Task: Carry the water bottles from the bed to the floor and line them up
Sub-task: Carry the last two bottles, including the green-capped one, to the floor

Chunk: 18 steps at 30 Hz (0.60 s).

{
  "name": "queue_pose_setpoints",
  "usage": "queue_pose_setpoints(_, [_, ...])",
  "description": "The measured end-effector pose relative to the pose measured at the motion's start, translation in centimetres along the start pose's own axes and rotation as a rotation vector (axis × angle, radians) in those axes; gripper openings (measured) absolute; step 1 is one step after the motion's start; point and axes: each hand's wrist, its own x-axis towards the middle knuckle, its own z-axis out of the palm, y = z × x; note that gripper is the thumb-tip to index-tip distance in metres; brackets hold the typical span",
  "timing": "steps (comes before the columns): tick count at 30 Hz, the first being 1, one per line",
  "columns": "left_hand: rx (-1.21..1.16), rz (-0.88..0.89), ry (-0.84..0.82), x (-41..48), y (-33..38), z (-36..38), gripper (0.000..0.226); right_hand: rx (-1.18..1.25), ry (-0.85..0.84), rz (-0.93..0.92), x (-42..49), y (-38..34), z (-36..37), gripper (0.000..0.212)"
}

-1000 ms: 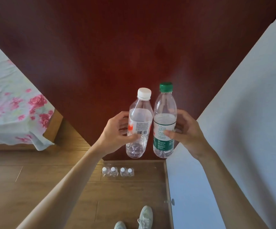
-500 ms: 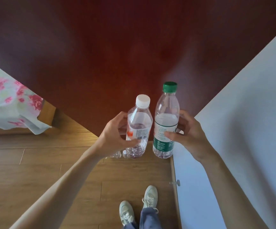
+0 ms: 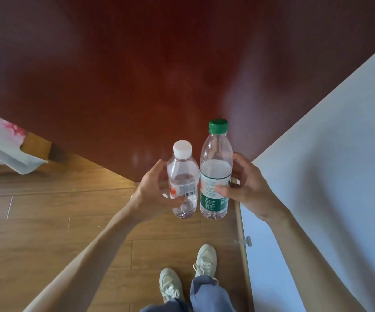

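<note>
Green-labelled bottle [image 3: 215, 176], barcoded bottle [image 3: 183, 183]

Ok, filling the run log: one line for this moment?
left hand: white-cap bottle | right hand: green-cap bottle | both upright, above floor

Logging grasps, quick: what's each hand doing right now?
Left hand: closed on the white-capped bottle.
Right hand: closed on the green-capped bottle.

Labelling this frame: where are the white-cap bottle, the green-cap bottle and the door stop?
White-cap bottle [image 3: 183, 176], head view, clear shoulder.
Green-cap bottle [image 3: 215, 171], head view, upper label.
Door stop [image 3: 247, 241], head view, round end.
</note>
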Motion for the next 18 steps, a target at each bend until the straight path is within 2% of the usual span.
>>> queue_pose_setpoints(3, [0.038, 0.025, -0.017, 0.8, -2.5, 1.1, 0.065, -0.035, -0.012, 0.017, 1.0, 2.9, -0.6, 0.069])
queue_pose_setpoints(18, [0.082, 0.107, -0.085, 5.1, -16.1, 5.9, 0.062, -0.301, -0.046, 0.057, 4.9, 16.2, -1.6, 0.069])
